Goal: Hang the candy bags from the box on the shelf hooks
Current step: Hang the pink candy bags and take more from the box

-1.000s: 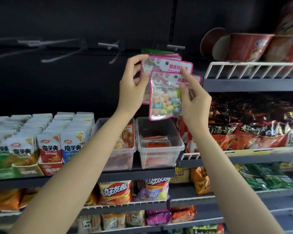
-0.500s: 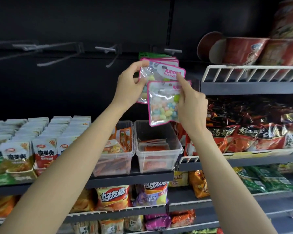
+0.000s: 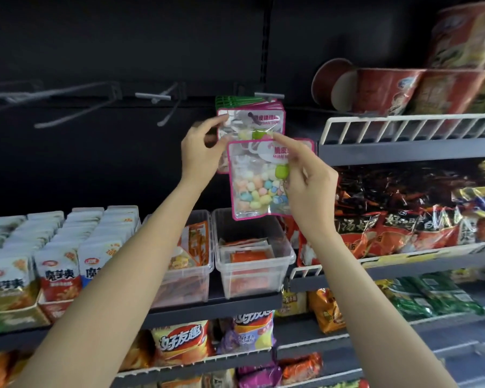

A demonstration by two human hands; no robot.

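Note:
A clear pink-edged candy bag (image 3: 255, 183) full of pastel sweets hangs in front of the shelf, and my right hand (image 3: 305, 177) pinches its right side near the top. Behind and above it, several similar candy bags (image 3: 259, 120) hang on a shelf hook (image 3: 268, 95). My left hand (image 3: 200, 148) pinches the left edge of the front hanging bag. The held bag sits lower than the hook, overlapping the hung bags. The box is not in view.
Bare hooks (image 3: 154, 97) jut from the dark back panel to the left. Two clear plastic bins (image 3: 252, 273) with orange packets stand below the hands. Snack packs (image 3: 59, 275) fill the left shelf, noodle bags (image 3: 403, 219) and red cups (image 3: 389, 88) the right shelves.
The held bag has come down a little relative to the hung bags. My left hand has slid lower along the hung bag's left edge. The camera view has tilted upward slightly.

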